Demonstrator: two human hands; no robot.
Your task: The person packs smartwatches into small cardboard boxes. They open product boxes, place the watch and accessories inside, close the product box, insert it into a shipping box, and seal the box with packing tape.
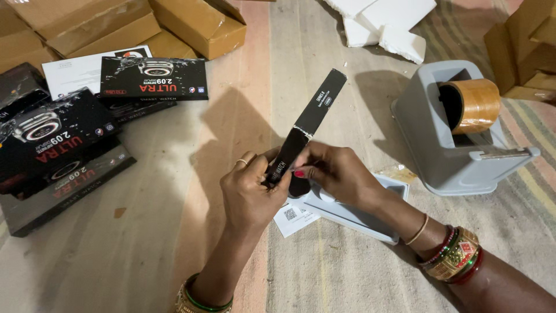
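Striped floor mat (324,272) underfoot. Both hands meet at the lower end of a long black box (307,130), which is tilted up and away. Left hand (252,194) closed round that end; right hand (339,174) pinches it from the other side. White tray (353,211) just beneath the grip. Grey tape dispenser (457,133) right of it; stack of black boxes (63,150) well left; brown cartons (116,26) beyond.

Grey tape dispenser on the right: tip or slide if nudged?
The tape dispenser probably stays put: its base looks broad and squat, so tipping seems unlikely. It sits on a woven mat, which likely resists sliding. The brown tape roll sits in its slot, so it shouldn't roll away.
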